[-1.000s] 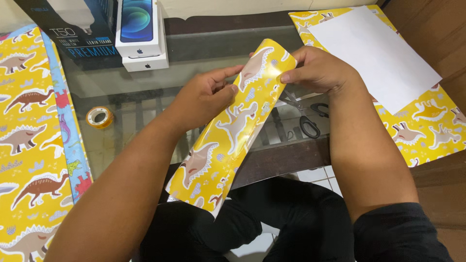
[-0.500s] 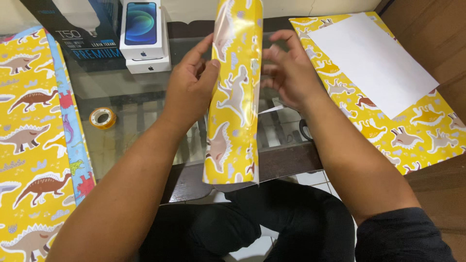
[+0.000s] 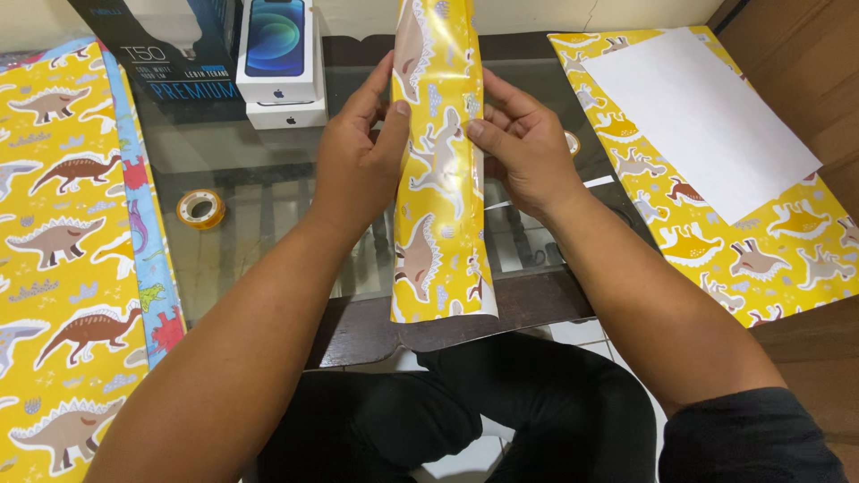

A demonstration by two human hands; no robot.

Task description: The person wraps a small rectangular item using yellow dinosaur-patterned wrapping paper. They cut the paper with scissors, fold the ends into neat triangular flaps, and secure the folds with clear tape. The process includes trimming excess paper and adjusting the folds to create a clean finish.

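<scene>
My left hand [image 3: 362,161] and right hand [image 3: 523,148] both pinch the yellow wrapping strip [image 3: 440,170], thumbs on front. Strip hangs upright over the worktop's [image 3: 268,179] near edge.

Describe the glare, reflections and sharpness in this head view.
Head view: even indoor light, no motion blur; both hands, left hand and right hand, look sharp. The glossy wrapping paper strip shows pale sheen near its top. The glass table reflects softly and lets the frame below show through. The white sheet is bright, nearly featureless.
</scene>
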